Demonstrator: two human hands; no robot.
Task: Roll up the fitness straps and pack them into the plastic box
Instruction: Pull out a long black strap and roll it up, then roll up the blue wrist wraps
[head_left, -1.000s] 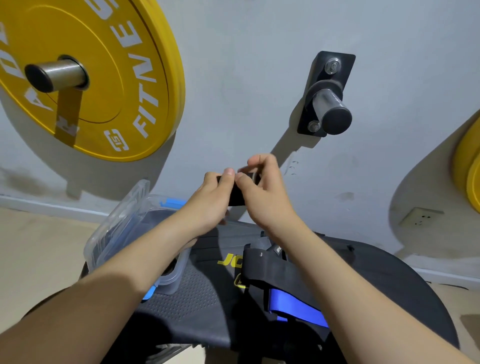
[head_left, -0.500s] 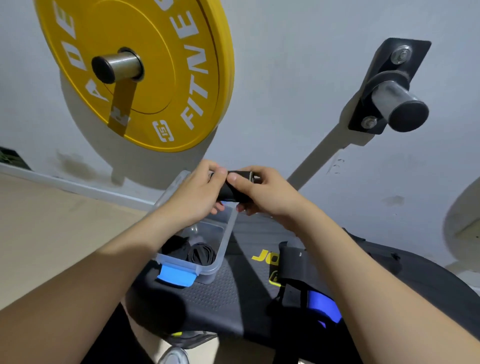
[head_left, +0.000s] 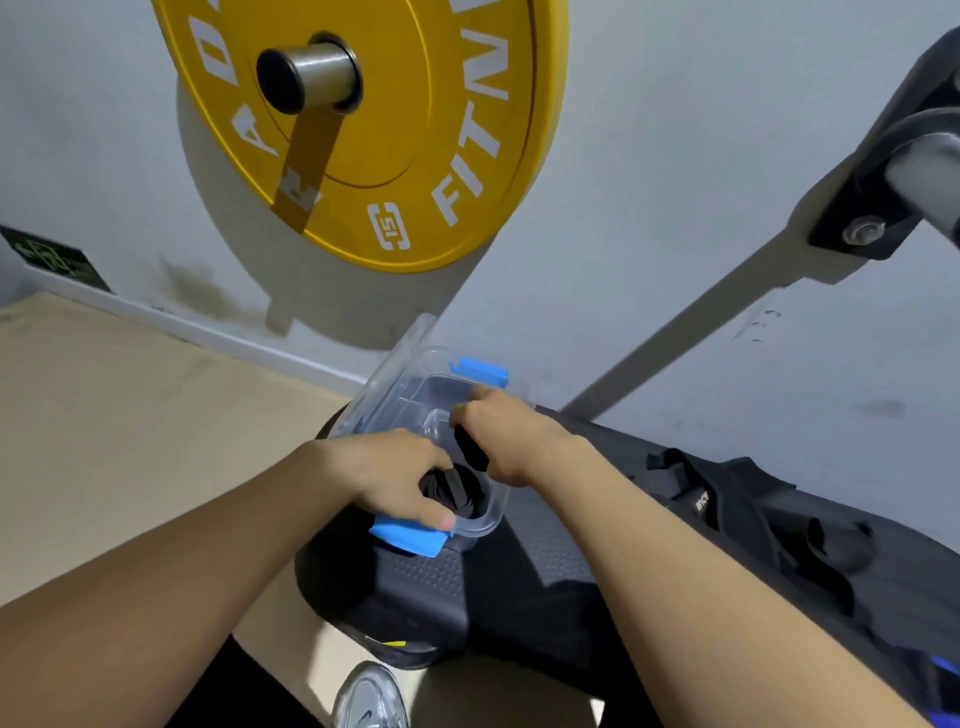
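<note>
A clear plastic box (head_left: 496, 512) with blue clips stands on the left end of a black padded bench (head_left: 524, 582). My right hand (head_left: 511, 441) grips a rolled black strap (head_left: 471, 451) and holds it inside the box. My left hand (head_left: 400, 480) rests over the box's near left rim, its fingers curled down onto another rolled black strap (head_left: 454, 491) lying inside. More black straps (head_left: 691, 491) lie loose on the bench to the right.
The box's clear lid (head_left: 387, 382) leans open at its far side. A yellow weight plate (head_left: 363, 130) hangs on a wall peg above. An empty wall peg (head_left: 914, 166) sticks out at the upper right. Tan floor (head_left: 130, 415) lies left; a grey shoe (head_left: 371, 699) shows below.
Both hands came down from in front of the wall to the box, carrying the rolled strap into it. The view swung left and down.
</note>
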